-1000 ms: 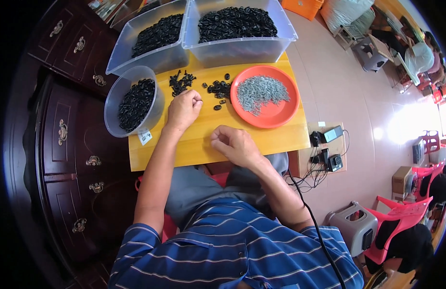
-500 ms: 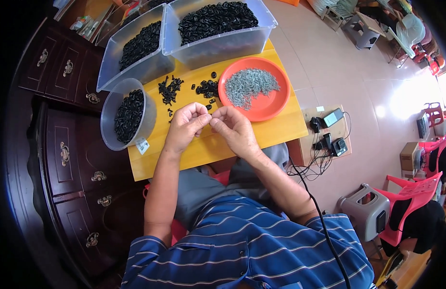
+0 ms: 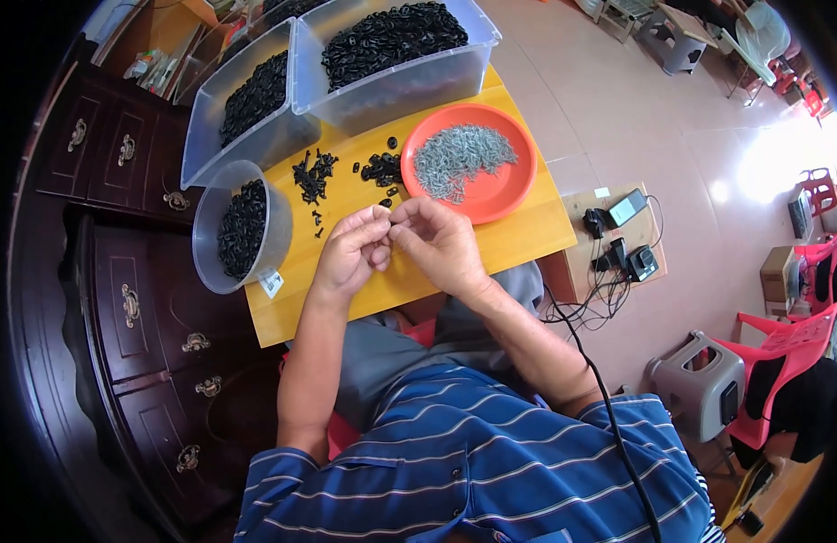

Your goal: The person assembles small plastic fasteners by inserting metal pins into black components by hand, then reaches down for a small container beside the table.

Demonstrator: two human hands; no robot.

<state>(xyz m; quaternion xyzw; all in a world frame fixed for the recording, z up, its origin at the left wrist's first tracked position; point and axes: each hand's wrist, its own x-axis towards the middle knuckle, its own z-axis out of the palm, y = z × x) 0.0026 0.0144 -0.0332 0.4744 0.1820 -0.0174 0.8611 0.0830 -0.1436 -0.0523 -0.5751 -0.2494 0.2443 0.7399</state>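
Above the near part of the yellow table (image 3: 296, 312), my left hand (image 3: 351, 249) and my right hand (image 3: 439, 244) meet fingertip to fingertip. Both are closed in a pinch, and whatever is between the fingers is too small or hidden to make out. Just beyond the fingertips lies a small pile of black oval parts (image 3: 380, 170) with a few strays. To its left is a heap of small black pieces with stems (image 3: 313, 176). A round orange-red plate (image 3: 504, 201), holding many small silvery screw-like pieces (image 3: 459, 152), sits beyond my right hand.
A clear round tub (image 3: 279, 217) of black parts stands at the table's left. Two clear bins (image 3: 409, 86) (image 3: 197, 136) full of black parts are at the back. Dark drawers (image 3: 133, 362) border the left; chargers and cables (image 3: 622, 258) lie on a box at right.
The view has shifted slightly, moving the table and bins a little in the picture. My hands stay together, with the left fingers turned a little and curled closer to the right.
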